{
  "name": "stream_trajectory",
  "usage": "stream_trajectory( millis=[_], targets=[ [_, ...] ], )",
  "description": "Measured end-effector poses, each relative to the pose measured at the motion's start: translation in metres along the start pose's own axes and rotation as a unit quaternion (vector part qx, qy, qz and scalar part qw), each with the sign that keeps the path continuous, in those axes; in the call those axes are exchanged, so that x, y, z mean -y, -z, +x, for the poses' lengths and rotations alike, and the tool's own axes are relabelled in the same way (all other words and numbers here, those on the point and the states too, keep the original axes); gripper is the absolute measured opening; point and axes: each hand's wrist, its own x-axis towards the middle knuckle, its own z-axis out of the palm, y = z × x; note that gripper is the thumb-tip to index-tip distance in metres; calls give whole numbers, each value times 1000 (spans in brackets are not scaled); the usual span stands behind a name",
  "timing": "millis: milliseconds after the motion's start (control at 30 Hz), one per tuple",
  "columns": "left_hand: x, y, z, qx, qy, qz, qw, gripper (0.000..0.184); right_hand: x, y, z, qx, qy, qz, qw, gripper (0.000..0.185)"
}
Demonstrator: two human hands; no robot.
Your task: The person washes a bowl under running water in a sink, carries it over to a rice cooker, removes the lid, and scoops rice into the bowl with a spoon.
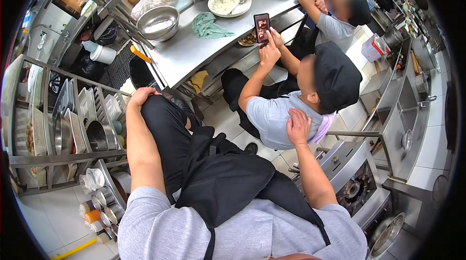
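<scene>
My left hand (144, 97) rests on my bent knee, over the black trousers (162, 119). It holds nothing, and its fingers are partly out of sight. With fingers spread, my right hand (298, 126) lies flat on the shoulder of a co-worker in a grey shirt (269, 119) and black cap (338, 78). That person holds up a phone (262, 28) with a lit screen and touches it with a finger. A black apron (225, 172) covers my lap. Close to my right hand is a lilac cloth (324, 128) at the co-worker's neck.
A steel table (194, 53) ahead bears a steel bowl (158, 22), a green cloth (208, 26) and a plate (246, 5) with white food and a spoon. Another person (335, 32) leans at it. Left stands a dish rack (68, 158); right, a gas stove (340, 163).
</scene>
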Motion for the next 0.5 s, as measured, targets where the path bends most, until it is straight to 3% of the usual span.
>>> stream_trajectory(
  millis=[500],
  targets=[
    [-4,-12,9,-6,-50,35,998,24,-2,-2,2,5,12,0,1000,27]
  ],
)
